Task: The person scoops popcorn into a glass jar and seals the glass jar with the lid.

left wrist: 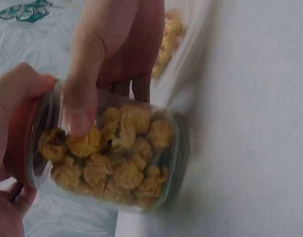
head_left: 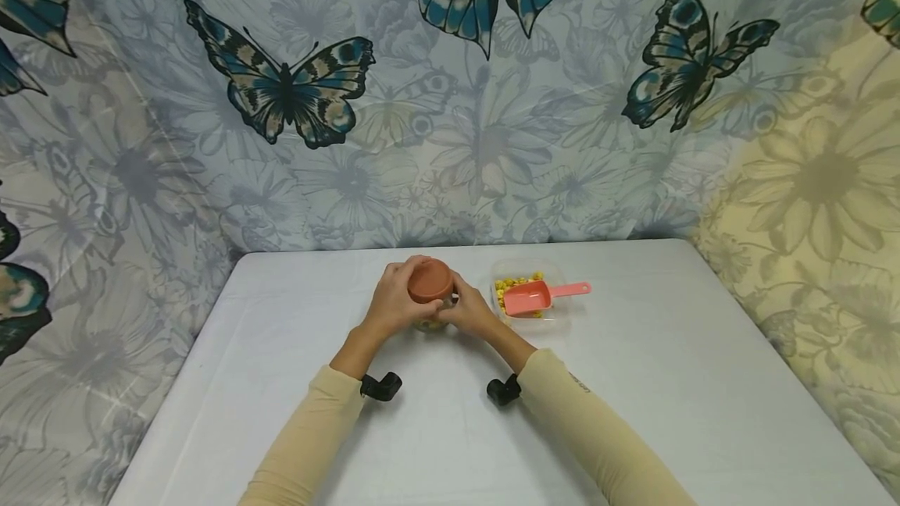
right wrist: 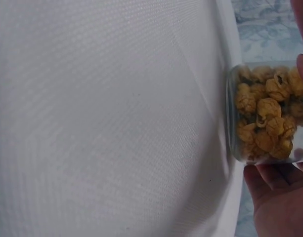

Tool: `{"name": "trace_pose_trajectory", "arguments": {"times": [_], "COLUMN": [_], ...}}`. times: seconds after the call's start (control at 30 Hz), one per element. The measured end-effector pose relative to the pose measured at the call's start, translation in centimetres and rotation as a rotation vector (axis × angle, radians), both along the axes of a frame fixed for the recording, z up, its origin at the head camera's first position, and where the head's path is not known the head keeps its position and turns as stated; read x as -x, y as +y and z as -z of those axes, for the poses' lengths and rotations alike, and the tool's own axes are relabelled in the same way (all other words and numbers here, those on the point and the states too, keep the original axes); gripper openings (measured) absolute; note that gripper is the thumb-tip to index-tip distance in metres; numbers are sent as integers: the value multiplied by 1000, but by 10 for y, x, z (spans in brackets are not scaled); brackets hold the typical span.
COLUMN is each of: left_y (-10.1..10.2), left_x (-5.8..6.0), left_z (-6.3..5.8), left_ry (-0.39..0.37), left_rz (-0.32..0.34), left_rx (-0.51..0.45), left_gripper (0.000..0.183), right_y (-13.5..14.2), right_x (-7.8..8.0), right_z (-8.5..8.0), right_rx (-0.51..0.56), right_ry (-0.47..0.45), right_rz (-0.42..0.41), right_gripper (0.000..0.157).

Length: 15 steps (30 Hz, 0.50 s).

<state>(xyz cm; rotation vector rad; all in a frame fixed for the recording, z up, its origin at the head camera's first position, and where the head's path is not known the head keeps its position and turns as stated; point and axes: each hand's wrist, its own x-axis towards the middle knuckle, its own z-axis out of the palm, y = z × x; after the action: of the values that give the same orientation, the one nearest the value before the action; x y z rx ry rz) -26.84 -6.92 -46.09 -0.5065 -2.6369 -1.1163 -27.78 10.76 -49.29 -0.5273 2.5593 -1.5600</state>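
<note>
A clear glass jar stands on the white table, filled with caramel-coloured popcorn. On its mouth sits a round reddish-brown lid. My left hand grips the lid by its sides. With thumb and fingers, my right hand holds the jar's body from the right. In the left wrist view the right thumb presses on the glass. Whether the lid is fully seated cannot be told. The right wrist view shows the jar's lower part, with the lid out of frame.
Just right of the jar, a clear plastic container holds more popcorn. A pink scoop lies across it, handle pointing right. The white table reaches back to a butterfly-patterned cloth.
</note>
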Motion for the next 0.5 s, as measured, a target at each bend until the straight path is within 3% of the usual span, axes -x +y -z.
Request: {"name": "trace_pose_trajectory", "arguments": {"times": [0.17,0.3,0.5], "left_y": [-5,-5,-5], "left_x": [2,0,-2], "left_z": [0,-1,-1], "left_ry": [-42,-72,-108], "left_rz": [38,24,7], "left_rx": [-8,-22,-68], "left_gripper": [74,78,92], "right_y": [-1,-3,-6], "right_x": [-1,-2,-3], "right_z": [0,3,3], "right_rx": [18,36,97], "right_ry": [-51,-104,-104], "right_rz": [16,21,6], "right_gripper": [83,86,86]}}
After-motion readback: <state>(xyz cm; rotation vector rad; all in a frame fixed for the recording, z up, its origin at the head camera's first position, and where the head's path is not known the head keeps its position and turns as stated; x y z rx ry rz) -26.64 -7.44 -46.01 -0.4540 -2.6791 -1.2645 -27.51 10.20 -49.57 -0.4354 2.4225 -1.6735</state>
